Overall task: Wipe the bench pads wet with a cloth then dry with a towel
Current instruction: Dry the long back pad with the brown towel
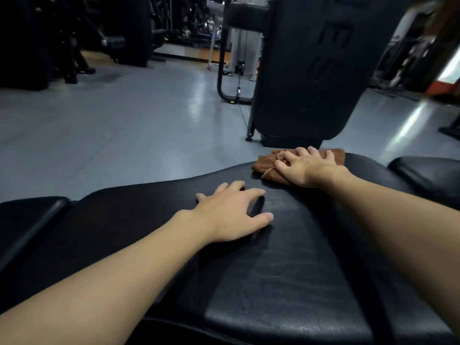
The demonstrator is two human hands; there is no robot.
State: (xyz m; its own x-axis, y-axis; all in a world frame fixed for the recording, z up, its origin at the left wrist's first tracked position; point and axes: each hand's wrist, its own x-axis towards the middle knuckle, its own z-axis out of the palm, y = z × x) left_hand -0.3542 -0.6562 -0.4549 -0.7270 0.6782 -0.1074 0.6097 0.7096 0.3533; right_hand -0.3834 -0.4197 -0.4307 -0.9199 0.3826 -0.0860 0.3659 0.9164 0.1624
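Observation:
A black padded bench seat (286,270) fills the lower half of the view. My left hand (231,212) rests on the pad near its middle, fingers spread and slightly bent, holding nothing. At the pad's far edge lies a folded brown cloth (263,166). My right hand (306,168) presses flat on top of the cloth with fingers spread. Just behind the cloth rises the bench's upright black back pad (311,70).
Smaller black side pads sit at the left (29,215) and right (428,170) of the seat. Grey gym floor (124,125) stretches beyond the bench. Dark exercise machines (74,38) stand at the back left, and a cable machine frame (224,70) at centre back.

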